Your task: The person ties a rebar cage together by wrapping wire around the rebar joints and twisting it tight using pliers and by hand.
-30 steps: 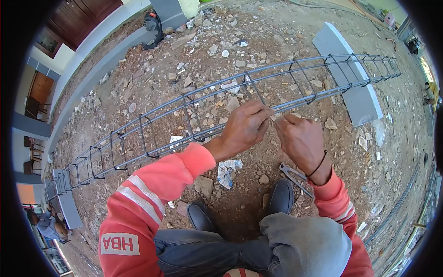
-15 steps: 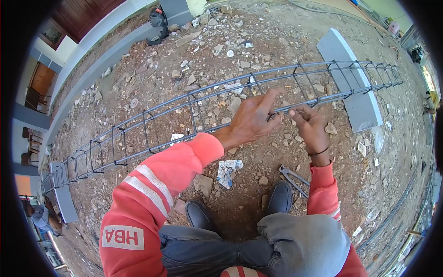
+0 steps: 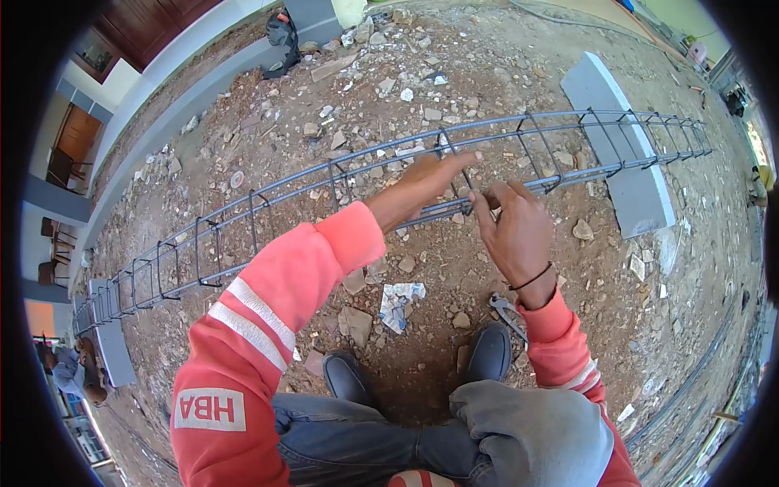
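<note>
A long rebar cage (image 3: 373,152) of steel bars and square stirrups runs across in front of me. My left hand (image 3: 423,183) reaches over it near the middle, one finger stretched out past a stirrup (image 3: 464,170); its other fingers are partly hidden. My right hand (image 3: 517,231) is just to the right, thumb and fingers closed together at the near bar where that stirrup meets it. Whatever it pinches is too small to make out. Pincers (image 3: 509,315) lie on the ground beside my right boot (image 3: 491,351).
Grey-white slabs support the cage at the right (image 3: 621,146) and far left (image 3: 111,341). Stones and rubble cover the ground. A crumpled paper (image 3: 400,307) lies before my boots. A dark bag (image 3: 281,42) sits by the kerb. Another person (image 3: 75,373) is at the left edge.
My right hand has moved left and closer to the stirrup joint. My left hand has shifted slightly left and up, away from the right hand's fingertips.
</note>
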`<state>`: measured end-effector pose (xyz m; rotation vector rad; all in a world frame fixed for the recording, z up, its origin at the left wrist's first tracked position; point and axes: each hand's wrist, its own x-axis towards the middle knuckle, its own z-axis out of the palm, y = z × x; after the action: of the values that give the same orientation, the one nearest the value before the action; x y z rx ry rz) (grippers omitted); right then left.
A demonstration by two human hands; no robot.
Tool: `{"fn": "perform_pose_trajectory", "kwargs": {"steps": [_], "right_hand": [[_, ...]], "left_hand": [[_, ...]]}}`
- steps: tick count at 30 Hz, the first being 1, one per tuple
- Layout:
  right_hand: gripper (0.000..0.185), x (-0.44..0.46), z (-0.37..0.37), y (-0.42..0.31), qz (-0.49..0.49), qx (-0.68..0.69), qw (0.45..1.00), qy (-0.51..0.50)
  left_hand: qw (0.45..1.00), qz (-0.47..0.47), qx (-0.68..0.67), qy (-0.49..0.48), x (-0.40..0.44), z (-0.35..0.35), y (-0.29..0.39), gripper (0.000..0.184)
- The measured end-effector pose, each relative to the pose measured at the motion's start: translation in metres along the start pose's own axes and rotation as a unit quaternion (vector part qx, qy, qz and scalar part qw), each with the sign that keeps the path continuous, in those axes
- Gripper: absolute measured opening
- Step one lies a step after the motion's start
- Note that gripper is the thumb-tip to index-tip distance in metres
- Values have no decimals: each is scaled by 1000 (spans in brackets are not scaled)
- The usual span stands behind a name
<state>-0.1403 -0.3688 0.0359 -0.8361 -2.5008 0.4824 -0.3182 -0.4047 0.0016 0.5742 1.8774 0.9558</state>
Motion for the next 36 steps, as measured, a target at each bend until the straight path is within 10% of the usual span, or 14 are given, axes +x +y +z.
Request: {"fn": "perform_pose_trajectory", "kwargs": {"steps": [7,9,13,16,18,23,36], "right_hand": [[22,6,21,33,67,95,991,-70],[27,4,28,46,293,517,789,-157],[30,-24,19,41,351,566,738,-110],[24,-66,19,69,292,373,878,-65],[26,-121,41,127,54,-25,995,-80],[45,-219,52,160,132,-73,961,-232],[45,-231,58,162,154,-86,959,-220]], "left_hand": [[985,-43,-153,-68,32,20,-7,22],[983,-41,-170,-51,31,23,-8,18],[983,-16,-168,-72,27,18,-11,17],[983,-11,-175,-52,22,17,-13,25],[981,-5,-182,-69,25,17,-20,29],[982,-16,-172,-81,31,16,-22,37],[975,10,-194,-105,38,16,-32,36]]}}
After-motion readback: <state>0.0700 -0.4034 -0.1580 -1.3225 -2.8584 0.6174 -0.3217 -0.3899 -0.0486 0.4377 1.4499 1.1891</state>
